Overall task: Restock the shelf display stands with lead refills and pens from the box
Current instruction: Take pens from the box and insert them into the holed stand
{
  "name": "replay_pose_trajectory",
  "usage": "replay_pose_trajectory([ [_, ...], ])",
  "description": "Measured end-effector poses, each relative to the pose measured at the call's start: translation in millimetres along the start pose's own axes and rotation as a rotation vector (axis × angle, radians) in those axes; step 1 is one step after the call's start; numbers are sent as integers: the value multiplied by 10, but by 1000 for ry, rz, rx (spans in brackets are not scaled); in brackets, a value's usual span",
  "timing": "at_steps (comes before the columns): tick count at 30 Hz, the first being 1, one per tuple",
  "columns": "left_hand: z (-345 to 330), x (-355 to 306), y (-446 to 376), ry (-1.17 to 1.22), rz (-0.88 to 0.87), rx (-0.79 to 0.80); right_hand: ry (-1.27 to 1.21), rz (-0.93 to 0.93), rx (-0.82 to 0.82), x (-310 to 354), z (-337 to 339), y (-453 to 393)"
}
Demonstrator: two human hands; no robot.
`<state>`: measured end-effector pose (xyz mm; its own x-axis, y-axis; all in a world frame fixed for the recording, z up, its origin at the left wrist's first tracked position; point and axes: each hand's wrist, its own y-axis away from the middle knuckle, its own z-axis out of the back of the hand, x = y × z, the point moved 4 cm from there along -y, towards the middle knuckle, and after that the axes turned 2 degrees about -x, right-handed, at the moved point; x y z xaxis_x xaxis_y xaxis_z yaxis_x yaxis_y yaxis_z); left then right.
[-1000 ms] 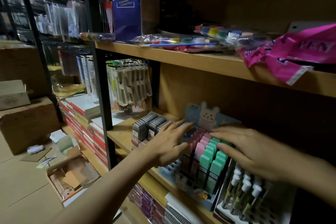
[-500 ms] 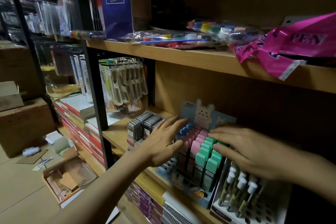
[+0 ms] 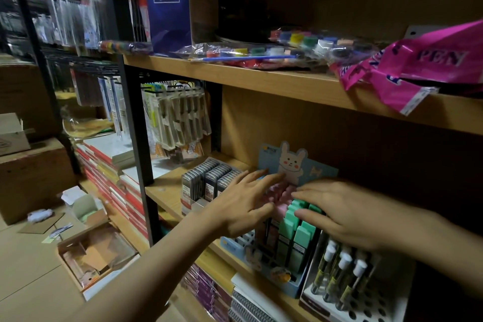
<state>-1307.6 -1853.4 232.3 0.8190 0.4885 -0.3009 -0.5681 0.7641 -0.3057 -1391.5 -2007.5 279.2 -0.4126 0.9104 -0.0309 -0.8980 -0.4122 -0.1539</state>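
Observation:
A blue display stand [image 3: 292, 289] with a rabbit card [image 3: 290, 162] sits on the middle shelf, filled with pink and green lead refill cases [image 3: 295, 238]. My left hand [image 3: 243, 204] lies flat, fingers spread, over the stand's left rows. My right hand [image 3: 339, 212] lies flat on the tops of the green cases. Neither hand holds anything. Left of the stand is a rack of grey lead refill cases [image 3: 209, 180]. At the right, a white stand [image 3: 386, 303] holds three white-capped pens [image 3: 337, 272]. An opened cardboard box [image 3: 91, 253] lies on the floor.
The upper shelf [image 3: 261, 78] carries paint pot sets, a blue brush, a blue basketball box [image 3: 167, 0] and a pink pen bag [image 3: 423, 65]. Hanging packets [image 3: 177, 117] and stacked notebooks [image 3: 109, 172] fill the left rack. Brown cartons [image 3: 28, 175] stand on the floor.
The view has shifted slightly. Both hands stay flat over the refill cases; the left hand's fingers have slid a little further across the pink rows toward the rabbit card.

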Motion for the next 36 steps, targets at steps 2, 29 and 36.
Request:
replay_pose_trajectory([
  [2,6,17,-23,4,40,-20,10,-15,27,18,12,-34],
  [29,-154,-463,615,43,-74,-101,60,-80,152,127,-154,652],
  [36,-138,-498,448,43,-38,-79,77,-134,86,143,-68,518],
])
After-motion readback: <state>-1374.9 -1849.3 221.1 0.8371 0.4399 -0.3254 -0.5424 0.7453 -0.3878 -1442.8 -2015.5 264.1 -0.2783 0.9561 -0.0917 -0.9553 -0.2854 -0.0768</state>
